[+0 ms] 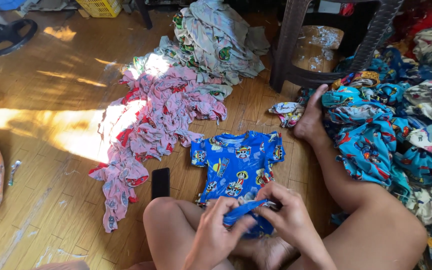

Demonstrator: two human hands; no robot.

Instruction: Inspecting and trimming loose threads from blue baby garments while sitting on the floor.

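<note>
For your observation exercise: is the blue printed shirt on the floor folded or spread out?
Spread flat: the blue shirt shows both sleeves out; both hands pinch its hem.

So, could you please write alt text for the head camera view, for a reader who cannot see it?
A person sitting on a wooden floor grips the hem of a small blue cartoon-print shirt with the left hand and right hand. A pile of pink clothes lies to the left, blue clothes to the right, a black phone beside the knee.

the person sits on the floor, knees bent and spread, bare foot [310, 120] stretched forward. left hand [215, 235] and right hand [287, 216] meet between the knees, fingers curled and pinching.
</note>
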